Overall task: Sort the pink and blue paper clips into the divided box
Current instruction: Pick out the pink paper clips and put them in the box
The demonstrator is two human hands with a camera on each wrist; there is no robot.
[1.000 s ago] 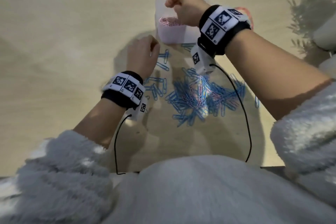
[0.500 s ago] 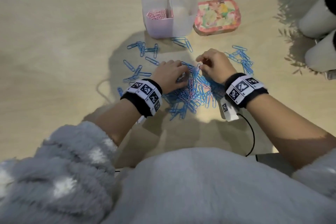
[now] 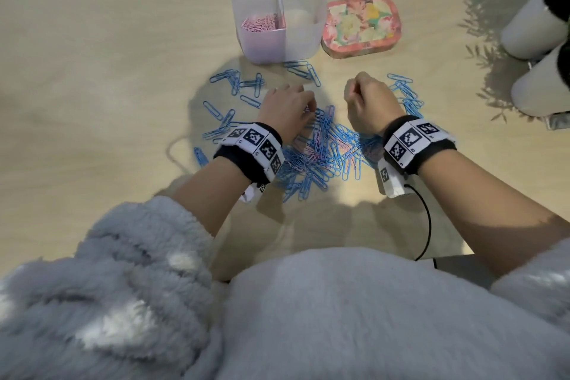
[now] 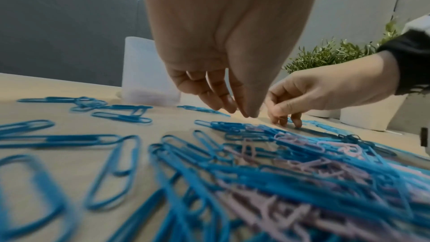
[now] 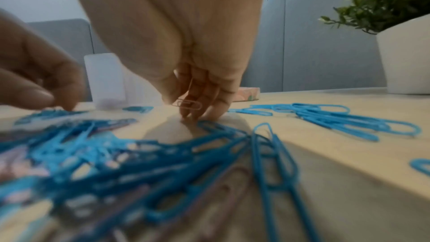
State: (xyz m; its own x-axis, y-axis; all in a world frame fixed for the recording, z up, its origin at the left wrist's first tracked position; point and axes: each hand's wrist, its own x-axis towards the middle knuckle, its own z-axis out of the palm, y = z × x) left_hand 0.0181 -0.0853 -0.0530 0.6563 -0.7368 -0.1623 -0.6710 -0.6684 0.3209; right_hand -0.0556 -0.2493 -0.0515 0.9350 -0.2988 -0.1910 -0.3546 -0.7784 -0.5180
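The translucent divided box (image 3: 303,40) stands at the far middle of the table, with pink paper clips (image 3: 259,23) in its left compartment. A mixed pile of blue and pink clips (image 3: 320,148) lies between my wrists. My right hand (image 5: 186,109) pinches one pink paper clip (image 5: 188,105) between thumb and fingers, just beyond the pile's far right edge (image 3: 354,91). My left hand (image 3: 288,105) hovers over the pile's far left side. Its fingers (image 4: 223,95) point down, loosely curved, and nothing shows between them.
Loose blue clips (image 3: 237,83) are scattered left of the pile, in front of the box and to the right (image 3: 407,95). A floral tin (image 3: 361,26) sits right of the box. Two white plant pots (image 3: 536,25) stand at the far right edge.
My right hand came down from the box to the pile, took a pink clip and has now drawn away from the pile. The left hand shifted onto the pile and stays there.
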